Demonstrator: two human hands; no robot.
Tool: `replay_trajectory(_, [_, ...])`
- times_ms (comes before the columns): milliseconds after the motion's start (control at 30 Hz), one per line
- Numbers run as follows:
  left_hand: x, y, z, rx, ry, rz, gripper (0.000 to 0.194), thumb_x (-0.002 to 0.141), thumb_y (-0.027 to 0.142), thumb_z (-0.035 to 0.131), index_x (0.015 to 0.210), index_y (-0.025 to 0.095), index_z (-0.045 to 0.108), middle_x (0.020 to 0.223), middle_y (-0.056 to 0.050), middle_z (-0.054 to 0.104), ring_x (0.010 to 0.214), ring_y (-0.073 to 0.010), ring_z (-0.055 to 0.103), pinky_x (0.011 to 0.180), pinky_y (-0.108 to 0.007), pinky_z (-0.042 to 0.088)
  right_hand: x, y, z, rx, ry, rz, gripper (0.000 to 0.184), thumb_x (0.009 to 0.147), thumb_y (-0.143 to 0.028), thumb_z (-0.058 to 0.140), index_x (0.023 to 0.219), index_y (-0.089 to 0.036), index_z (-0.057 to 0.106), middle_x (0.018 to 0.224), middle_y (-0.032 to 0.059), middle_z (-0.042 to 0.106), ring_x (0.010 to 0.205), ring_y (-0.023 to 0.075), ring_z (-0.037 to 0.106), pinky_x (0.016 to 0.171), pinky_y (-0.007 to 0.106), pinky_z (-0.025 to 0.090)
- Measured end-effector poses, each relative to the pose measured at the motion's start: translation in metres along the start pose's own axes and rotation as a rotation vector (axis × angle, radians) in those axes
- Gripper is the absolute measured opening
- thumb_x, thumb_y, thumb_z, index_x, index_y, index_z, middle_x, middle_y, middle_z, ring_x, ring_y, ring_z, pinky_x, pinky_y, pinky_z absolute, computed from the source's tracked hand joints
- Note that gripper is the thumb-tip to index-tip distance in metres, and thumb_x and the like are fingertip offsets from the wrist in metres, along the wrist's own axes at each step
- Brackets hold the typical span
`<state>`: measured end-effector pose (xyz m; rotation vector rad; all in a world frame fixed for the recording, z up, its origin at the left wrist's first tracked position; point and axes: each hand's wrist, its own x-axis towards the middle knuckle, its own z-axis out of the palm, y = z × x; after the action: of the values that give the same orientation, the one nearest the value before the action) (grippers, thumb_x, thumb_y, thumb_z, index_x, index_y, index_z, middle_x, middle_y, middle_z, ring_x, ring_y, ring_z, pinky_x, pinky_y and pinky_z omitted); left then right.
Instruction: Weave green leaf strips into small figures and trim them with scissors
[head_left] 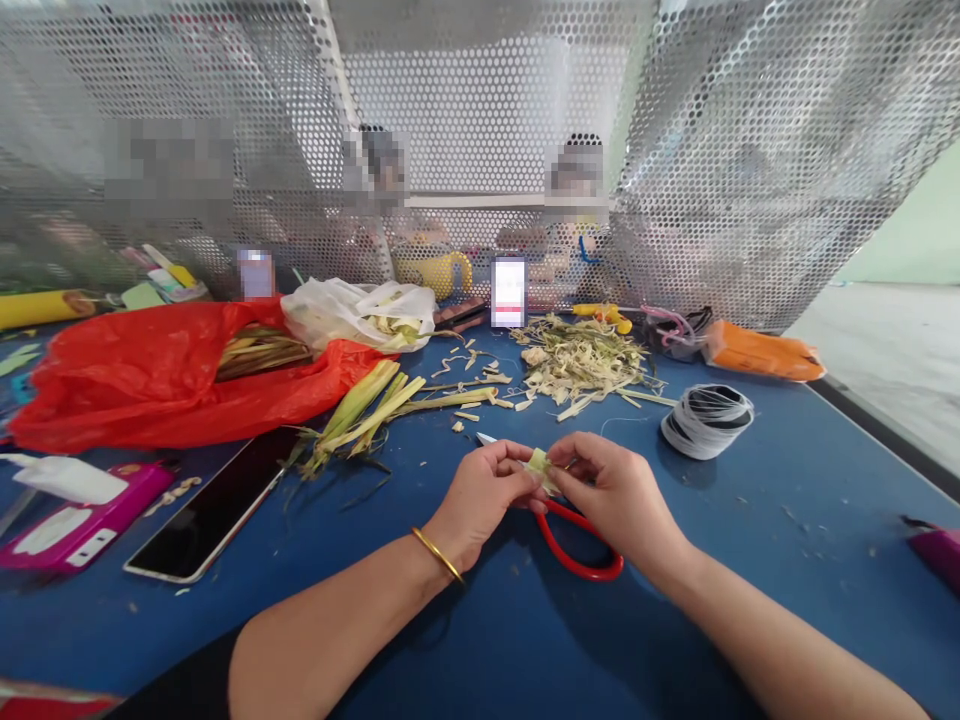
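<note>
My left hand point(484, 495), with a gold bangle at the wrist, pinches a small pale-green piece of plant leaf point(538, 462). From the other side, the fingertips of my right hand point(619, 490) are closed on the same piece. Scissors with red handles point(594, 573) lie on the blue table below my hands; their blade tip shows beyond my left fingers, and the middle is hidden. Beyond my hands is a heap of dry leaf scraps point(589, 358). Long yellow-green leaf strips point(367, 410) lie to the left.
Left are a red plastic bag point(142, 375), a white plastic bag point(337, 305), a dark phone point(217, 505) and a magenta tissue pack point(124, 505). Right are a spool of white thread point(705, 425) and an orange packet point(761, 352). Behind a perforated screen point(480, 95), other people sit.
</note>
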<state>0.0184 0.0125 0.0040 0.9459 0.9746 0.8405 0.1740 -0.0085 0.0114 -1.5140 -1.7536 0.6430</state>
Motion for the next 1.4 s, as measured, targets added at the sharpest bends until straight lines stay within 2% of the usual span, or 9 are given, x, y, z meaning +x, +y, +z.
replay_trajectory(67, [0.0, -0.0006, -0.0001, 0.016, -0.006, 0.011, 0.018, 0.07, 0.013, 0.068, 0.085, 0.011, 0.059, 0.059, -0.001, 0.064, 0.051, -0.0119, 0.062, 0.059, -0.024, 0.052, -0.0006, -0.0013, -0.0008, -0.057, 0.014, -0.043, 0.008, 0.078, -0.018, 0.056, 0.075, -0.021, 0.063, 0.072, -0.0014, 0.065, 0.062, 0.0117, 0.059, 0.058, 0.022, 0.043])
replay_trajectory(233, [0.0004, -0.0006, -0.0005, 0.037, -0.007, 0.018, 0.016, 0.07, 0.01, 0.066, 0.085, 0.011, 0.06, 0.059, -0.001, 0.064, 0.052, -0.0124, 0.063, 0.059, -0.024, 0.053, -0.0003, -0.0043, -0.0023, -0.09, 0.013, 0.002, 0.01, 0.077, -0.017, 0.057, 0.086, -0.022, 0.055, 0.072, -0.0029, 0.068, 0.063, 0.0129, 0.064, 0.057, 0.022, 0.043])
replay_trajectory(433, [-0.0009, 0.0015, 0.0004, 0.036, -0.053, -0.019, 0.016, 0.067, 0.007, 0.065, 0.081, 0.011, 0.06, 0.058, 0.0, 0.063, 0.05, -0.0111, 0.061, 0.058, -0.025, 0.053, -0.0023, -0.0051, -0.0008, -0.199, 0.014, -0.106, 0.013, 0.08, -0.016, 0.055, 0.09, -0.023, 0.051, 0.074, -0.0024, 0.068, 0.068, 0.0149, 0.066, 0.06, 0.023, 0.044])
replay_trajectory(600, [-0.0007, 0.0034, -0.0005, 0.043, -0.063, -0.041, 0.014, 0.066, 0.006, 0.065, 0.078, 0.01, 0.06, 0.059, -0.002, 0.064, 0.053, -0.012, 0.062, 0.057, -0.024, 0.053, -0.0019, -0.0045, -0.0007, -0.033, -0.009, -0.06, 0.021, 0.077, -0.013, 0.053, 0.095, -0.023, 0.049, 0.077, -0.002, 0.065, 0.07, 0.0134, 0.064, 0.063, 0.023, 0.047])
replay_trajectory(700, [0.0001, 0.0032, -0.0024, 0.071, -0.086, -0.027, 0.011, 0.068, 0.007, 0.065, 0.078, 0.01, 0.062, 0.059, -0.002, 0.064, 0.053, -0.0119, 0.061, 0.056, -0.024, 0.053, -0.0009, -0.0043, -0.0017, 0.076, -0.045, -0.024, 0.022, 0.08, -0.015, 0.05, 0.101, -0.022, 0.052, 0.081, -0.0008, 0.062, 0.066, 0.0123, 0.062, 0.06, 0.022, 0.047])
replay_trajectory(867, [-0.0009, 0.0029, -0.0026, 0.155, -0.131, -0.011, 0.009, 0.068, 0.007, 0.062, 0.076, 0.01, 0.063, 0.061, -0.002, 0.066, 0.049, -0.0104, 0.059, 0.053, -0.022, 0.05, 0.0002, -0.0023, -0.0001, 0.042, -0.07, -0.006, 0.008, 0.082, -0.027, 0.057, 0.083, -0.022, 0.063, 0.082, 0.0004, 0.062, 0.066, 0.0121, 0.059, 0.057, 0.022, 0.045])
replay_trajectory(1100, [-0.0024, 0.0001, -0.0017, 0.393, -0.154, 0.042, 0.012, 0.07, 0.008, 0.059, 0.078, 0.012, 0.066, 0.059, -0.002, 0.066, 0.049, -0.0109, 0.06, 0.051, -0.02, 0.047, -0.0005, 0.0018, 0.0053, -0.036, -0.071, 0.032, 0.014, 0.08, -0.029, 0.06, 0.069, -0.021, 0.056, 0.067, -0.002, 0.058, 0.059, 0.0115, 0.056, 0.051, 0.02, 0.041])
replay_trajectory(1233, [-0.0012, -0.0043, -0.0038, 0.537, -0.184, 0.099, 0.013, 0.073, 0.015, 0.058, 0.082, 0.013, 0.067, 0.064, -0.003, 0.068, 0.052, -0.0133, 0.062, 0.052, -0.021, 0.047, -0.0002, 0.0017, 0.0054, 0.01, -0.14, 0.128, 0.02, 0.081, -0.032, 0.058, 0.066, -0.02, 0.052, 0.061, -0.0025, 0.058, 0.055, 0.0121, 0.058, 0.048, 0.02, 0.04])
replay_trajectory(1400, [-0.0015, -0.0027, -0.0074, 0.581, -0.191, 0.206, 0.023, 0.078, 0.023, 0.057, 0.096, 0.017, 0.069, 0.074, -0.003, 0.07, 0.057, -0.0134, 0.062, 0.057, -0.022, 0.048, -0.0009, -0.0028, 0.0051, 0.173, -0.074, 0.176, 0.019, 0.082, -0.033, 0.056, 0.069, -0.02, 0.052, 0.06, -0.0031, 0.059, 0.053, 0.0128, 0.06, 0.05, 0.021, 0.044])
